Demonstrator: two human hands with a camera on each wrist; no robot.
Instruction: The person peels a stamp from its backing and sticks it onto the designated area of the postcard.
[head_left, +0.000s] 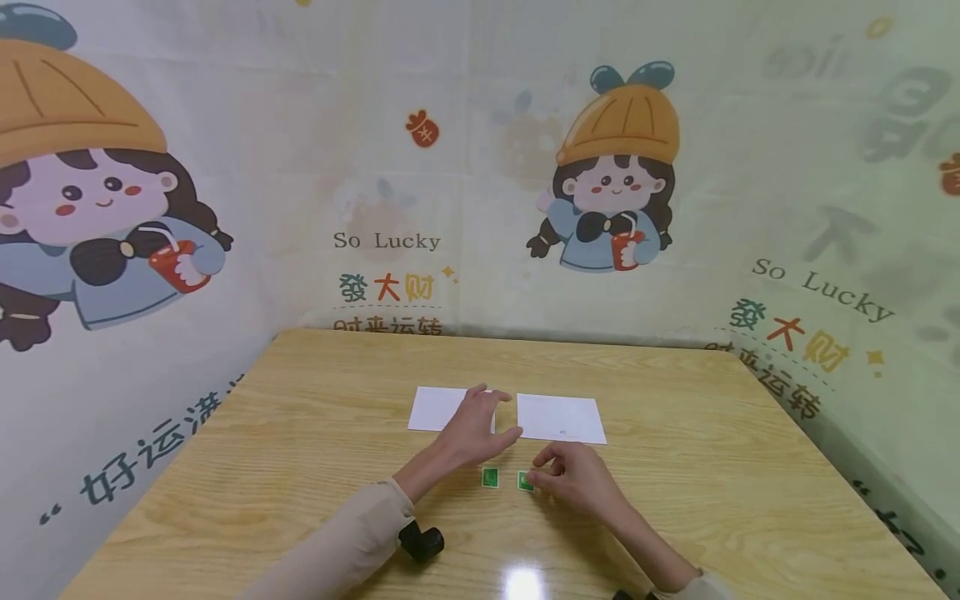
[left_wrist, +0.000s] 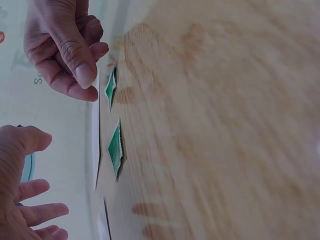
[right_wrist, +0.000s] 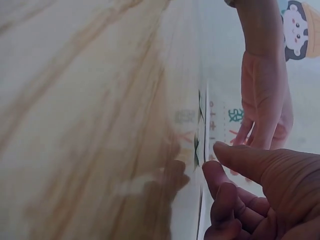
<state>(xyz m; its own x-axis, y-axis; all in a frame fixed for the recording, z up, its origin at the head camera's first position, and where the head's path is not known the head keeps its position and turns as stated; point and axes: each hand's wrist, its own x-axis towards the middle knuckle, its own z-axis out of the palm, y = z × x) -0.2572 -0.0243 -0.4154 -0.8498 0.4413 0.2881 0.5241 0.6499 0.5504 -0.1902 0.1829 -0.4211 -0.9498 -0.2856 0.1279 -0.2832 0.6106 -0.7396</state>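
Two small green stamps with white perforated edges, a left one [head_left: 491,477] and a right one [head_left: 524,481], lie side by side on the wooden table. Behind them are two flat white paper rectangles, a left one [head_left: 433,408] and a right one [head_left: 561,418] with a tiny printed mark. My left hand [head_left: 471,427] hovers with spread fingers over the left paper, hiding part of it. Beside the right stamp is my right hand [head_left: 579,479], fingers bent, thumb and index finger apart in the right wrist view. Nothing shows between them; whether a fingertip touches the stamp is unclear.
The wooden table [head_left: 315,433] reaches back to a printed cloth wall [head_left: 480,208], with more cloth at both sides. A black device [head_left: 422,543] sits at my left wrist. Light glares on the table's near edge.
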